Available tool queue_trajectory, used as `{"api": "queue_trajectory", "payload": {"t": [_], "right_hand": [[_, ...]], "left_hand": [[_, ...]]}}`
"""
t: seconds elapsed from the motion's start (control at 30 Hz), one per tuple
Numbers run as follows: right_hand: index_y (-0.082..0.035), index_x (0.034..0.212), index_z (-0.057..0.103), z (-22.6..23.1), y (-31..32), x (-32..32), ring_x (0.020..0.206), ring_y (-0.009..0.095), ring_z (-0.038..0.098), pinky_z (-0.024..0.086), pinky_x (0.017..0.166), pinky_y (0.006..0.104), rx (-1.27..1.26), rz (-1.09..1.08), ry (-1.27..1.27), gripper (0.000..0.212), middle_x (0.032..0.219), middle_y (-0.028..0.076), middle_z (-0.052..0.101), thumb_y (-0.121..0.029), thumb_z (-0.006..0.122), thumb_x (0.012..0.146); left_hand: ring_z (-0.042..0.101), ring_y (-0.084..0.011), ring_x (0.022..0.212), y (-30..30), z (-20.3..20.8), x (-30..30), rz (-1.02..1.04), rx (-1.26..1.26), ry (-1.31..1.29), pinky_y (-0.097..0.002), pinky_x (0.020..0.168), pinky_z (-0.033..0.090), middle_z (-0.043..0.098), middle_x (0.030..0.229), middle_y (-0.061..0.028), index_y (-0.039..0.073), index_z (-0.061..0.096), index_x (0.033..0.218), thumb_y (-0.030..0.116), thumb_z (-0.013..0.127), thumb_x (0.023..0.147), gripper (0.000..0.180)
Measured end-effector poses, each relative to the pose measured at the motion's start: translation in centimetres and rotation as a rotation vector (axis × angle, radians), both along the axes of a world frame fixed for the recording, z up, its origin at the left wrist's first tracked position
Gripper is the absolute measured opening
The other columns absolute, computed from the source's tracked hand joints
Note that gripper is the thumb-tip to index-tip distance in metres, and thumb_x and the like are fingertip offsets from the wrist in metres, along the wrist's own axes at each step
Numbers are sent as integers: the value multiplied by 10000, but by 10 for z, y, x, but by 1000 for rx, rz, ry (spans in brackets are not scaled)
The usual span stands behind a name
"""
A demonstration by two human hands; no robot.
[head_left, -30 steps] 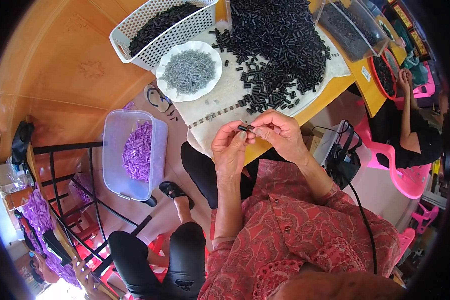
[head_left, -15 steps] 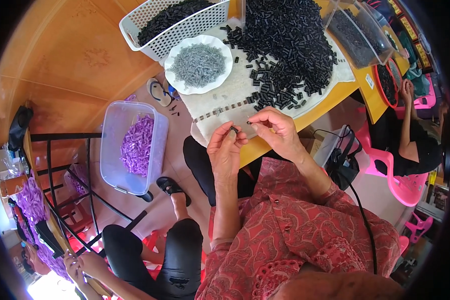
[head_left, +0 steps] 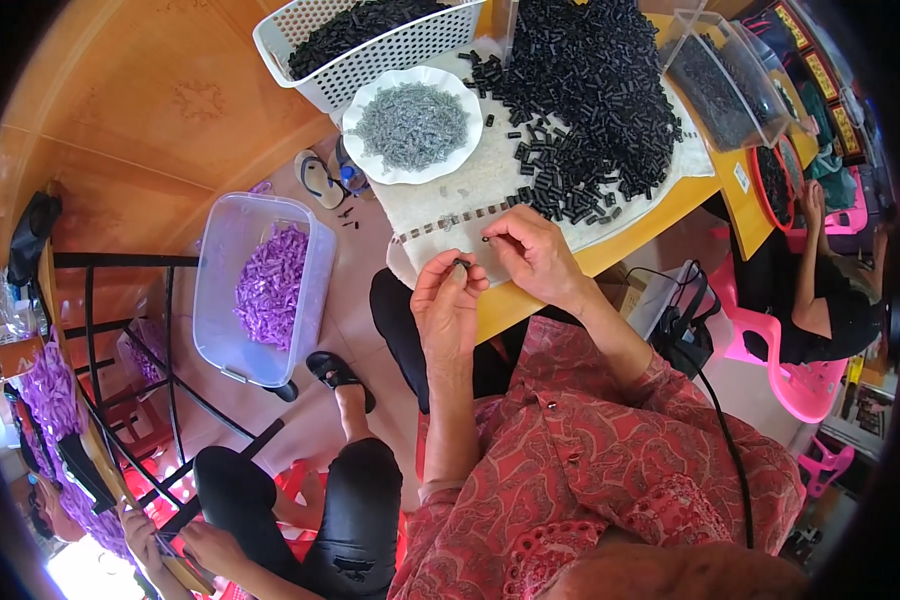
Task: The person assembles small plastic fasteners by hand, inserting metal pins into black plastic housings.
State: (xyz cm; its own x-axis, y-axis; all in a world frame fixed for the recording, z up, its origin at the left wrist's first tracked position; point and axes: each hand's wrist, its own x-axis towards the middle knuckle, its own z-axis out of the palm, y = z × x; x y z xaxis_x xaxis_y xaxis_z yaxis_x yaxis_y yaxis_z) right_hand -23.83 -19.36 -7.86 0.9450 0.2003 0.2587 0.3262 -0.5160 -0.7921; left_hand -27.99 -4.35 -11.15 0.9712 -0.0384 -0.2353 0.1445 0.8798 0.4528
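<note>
Red patterned shirt (head_left: pixel 610 430) nearest, both forearms angling up out of its sleeves to the table edge. Left hand (head_left: pixel 447 305) has a small black piece (head_left: pixel 462 264) between thumb and fingertips, right at the end of the grip, partly covered; pinch tight, no gap. Right hand (head_left: pixel 538 258) in a narrow pinch, tiny dark bit (head_left: pixel 486 238) at the very tips of thumb and index finger; too small to tell what it is. Pose: left upright, wrist about straight, other fingers curled; right slants in from the lower right, back of hand up, fingertips pointing left. Hands just apart, tips near each other. Under and beyond: yellow table (head_left: pixel 525 305) with white cloth (head_left: pixel 402 208), large heap of black pieces (head_left: pixel 600 95), wavy-edged white plate (head_left: pixel 474 110) full of clear bits (head_left: pixel 410 125). White basket (head_left: pixel 400 58) of black pieces behind plate; clear box (head_left: pixel 760 137) right of heap. On floor to the left, clear tub (head_left: pixel 213 290) with purple pieces (head_left: pixel 273 290). Another person's black trousers (head_left: pixel 355 500) lower left; someone seated on pink chair (head_left: pixel 805 390) far right.
</note>
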Motion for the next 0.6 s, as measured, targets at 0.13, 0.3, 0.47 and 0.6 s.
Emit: {"api": "queue_trajectory", "payload": {"t": [0.13, 0.3, 0.47, 0.6], "right_hand": [[-21, 949, 629, 8, 6, -2, 643, 97, 547, 428, 545, 234, 79, -31, 111, 139, 826, 63, 571, 44, 592, 831], [-26, 927, 638, 16, 8, -3, 639, 89, 549, 437, 564, 213, 157, -40, 150, 127, 826, 64, 568, 36, 611, 819], [-40, 900, 639, -2, 13, 10, 659, 173, 591, 475, 587, 268, -116, -40, 9, 142, 837, 81, 573, 24, 634, 774], [-47, 885, 637, 1, 18, 18, 703, 242, 610, 493, 607, 332, -251, -39, -66, 152, 821, 90, 575, 3, 652, 742]], "left_hand": [[614, -196, 833, 2, -2, 1, 22, -15, 20, -307, 748, 516, 626, 1016, -134, -12, 582, 1104, -13, 547, 890, 217], [611, -186, 827, 2, 0, 1, 37, -27, 26, -306, 745, 513, 626, 1016, -129, -7, 579, 1137, -9, 539, 899, 241], [609, -178, 820, 6, -1, 1, 40, -28, 20, -306, 735, 508, 627, 1011, -126, -6, 577, 1155, -3, 532, 907, 252], [605, -182, 821, 9, -2, 1, 64, -3, 29, -305, 730, 504, 626, 1005, -129, -9, 581, 1148, -5, 531, 906, 248]]}}
